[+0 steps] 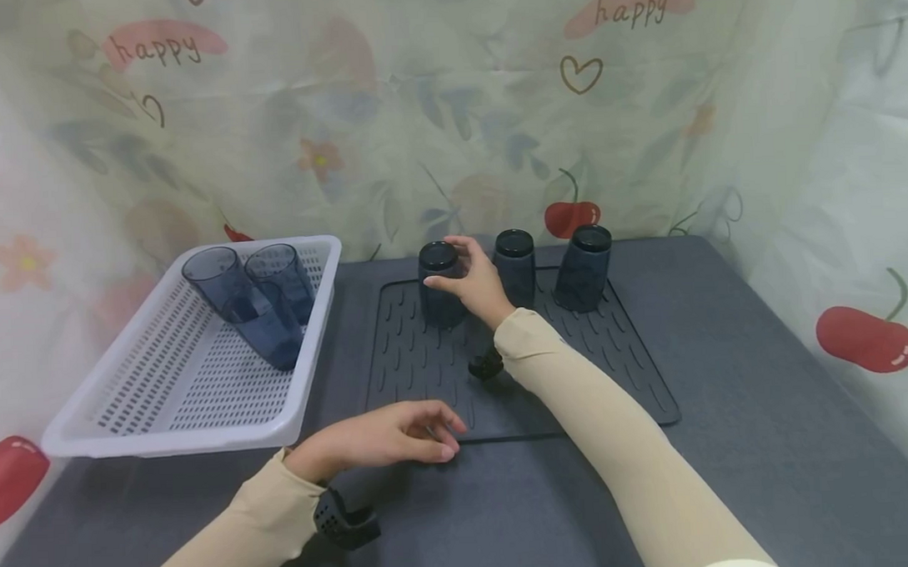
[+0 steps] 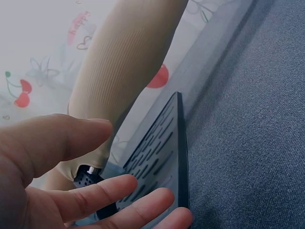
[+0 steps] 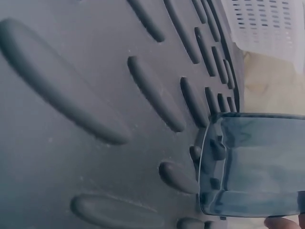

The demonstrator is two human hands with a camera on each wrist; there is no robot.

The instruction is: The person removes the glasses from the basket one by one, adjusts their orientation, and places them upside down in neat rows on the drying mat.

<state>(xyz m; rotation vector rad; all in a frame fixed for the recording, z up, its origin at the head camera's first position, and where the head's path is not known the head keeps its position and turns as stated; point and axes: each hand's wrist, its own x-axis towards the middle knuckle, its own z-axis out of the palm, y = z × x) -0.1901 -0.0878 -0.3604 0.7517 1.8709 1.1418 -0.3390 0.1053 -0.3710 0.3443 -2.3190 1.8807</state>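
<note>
One glass (image 1: 438, 307) gripped in the right hand (image 1: 478, 283), left hand (image 1: 395, 436) relaxed; mat (image 1: 413, 364) on grey tabletop (image 1: 750, 382), printed curtain (image 1: 433, 109) at twelve o'clock.

The glass (image 3: 257, 164) and fingers (image 3: 281, 223) — both cut off by the right wrist view's edges.

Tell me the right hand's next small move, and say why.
Probably ease the right hand off the leftmost upturned glass. Its rim appears to sit on the dark ridged mat, base up like the two other upturned glasses to its right, so it likely needs no more support.
</note>
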